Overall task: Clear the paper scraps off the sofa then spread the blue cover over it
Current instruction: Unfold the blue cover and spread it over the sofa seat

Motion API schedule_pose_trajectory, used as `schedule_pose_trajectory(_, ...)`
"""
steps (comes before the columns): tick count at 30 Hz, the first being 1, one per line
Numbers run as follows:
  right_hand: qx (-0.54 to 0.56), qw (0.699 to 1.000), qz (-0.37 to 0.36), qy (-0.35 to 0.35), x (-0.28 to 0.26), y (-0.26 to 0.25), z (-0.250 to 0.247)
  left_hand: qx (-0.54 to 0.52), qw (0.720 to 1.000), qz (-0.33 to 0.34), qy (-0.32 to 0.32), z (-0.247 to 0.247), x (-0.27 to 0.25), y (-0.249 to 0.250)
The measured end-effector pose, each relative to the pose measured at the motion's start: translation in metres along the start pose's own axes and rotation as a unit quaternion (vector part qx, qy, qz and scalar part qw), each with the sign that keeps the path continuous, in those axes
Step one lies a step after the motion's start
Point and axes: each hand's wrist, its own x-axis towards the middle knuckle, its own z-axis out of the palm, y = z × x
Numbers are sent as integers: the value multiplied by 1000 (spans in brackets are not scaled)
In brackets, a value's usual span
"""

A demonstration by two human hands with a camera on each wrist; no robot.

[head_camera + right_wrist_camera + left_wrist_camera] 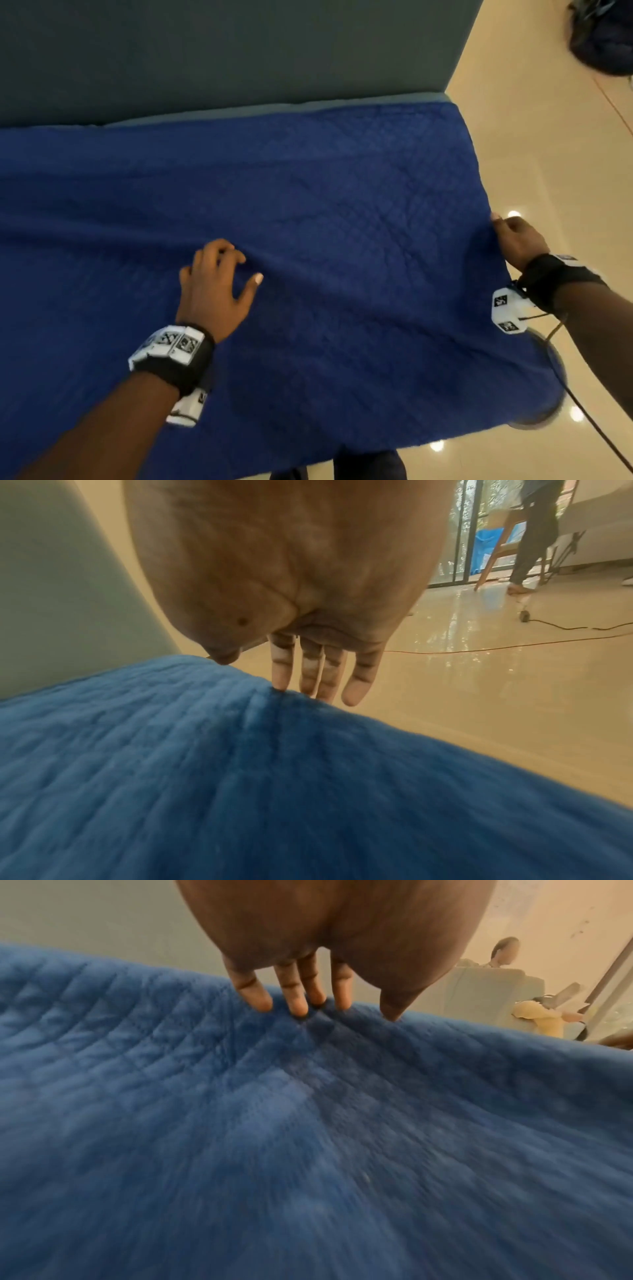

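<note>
No scraps seen; quilted blue fabric cover on grey sofa; left hand spread, pressing; right hand pinches 3 o'clock edge; smoothing left.

No readable text anywhere; the wrist cubes carry only black-and-white marker patterns

Count: 1 blue cover, 1 sofa, 2 hands (left + right), 2 wrist cams w/ markers.
</note>
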Motion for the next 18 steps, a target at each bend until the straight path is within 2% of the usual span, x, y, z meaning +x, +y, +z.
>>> schedule_pose_trajectory(5,-13,996,-87,26,87,-65,-10,-68,997,-37,16,-13,123,-32)
schedule_pose_trajectory(7,-20,994,-107,8,120,-88,-19,-67,996,-62,22,-16,174,-34)
schedule_pose_trajectory(10,-55,989,-139,-19,162,-128,-31,-51,990,-123,-54,-17,242,-35)
schedule_pose_trajectory(12,-100,982,-146,-72,183,-146,-35,-26,983,-150,-100,-13,278,-34)
schedule_pose_trajectory(15,-147,968,-164,-119,203,-158,-41,-3,982,-141,-128,-8,311,-24)
schedule_pose_trajectory(18,-158,958,-205,-121,214,-165,-45,-74,974,-164,-138,-3,334,-16)
